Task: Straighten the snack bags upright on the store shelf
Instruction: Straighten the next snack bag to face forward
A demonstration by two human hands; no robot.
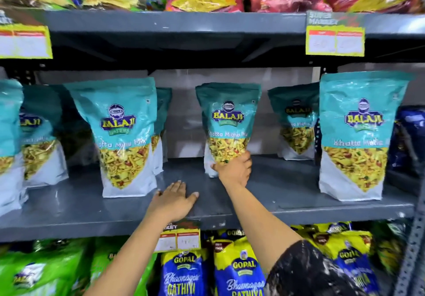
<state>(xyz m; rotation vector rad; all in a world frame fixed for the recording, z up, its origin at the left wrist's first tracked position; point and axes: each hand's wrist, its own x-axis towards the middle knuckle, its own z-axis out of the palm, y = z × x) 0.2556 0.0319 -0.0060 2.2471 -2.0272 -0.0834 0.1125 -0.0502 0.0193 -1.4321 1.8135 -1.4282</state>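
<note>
1. Teal snack bags stand in a row on the grey middle shelf (287,203), and I have my right hand (234,170) on the lower front of the middle bag (226,125), fingers curled around its bottom right corner and thumb pressed to its face.
2. That middle bag stands upright, set well back from the shelf's front edge.
3. My left hand (173,200) lies flat on the bare shelf just in front of it, palm down, fingers spread, holding nothing.
4. A larger-looking front bag (119,134) stands upright to the left, near the edge, apart from both hands.
5. Another front bag (356,134) stands at the right, with a back bag (296,121) between it and the one I grip.
6. Yellow price tags (334,40) hang from the shelf above.
</note>
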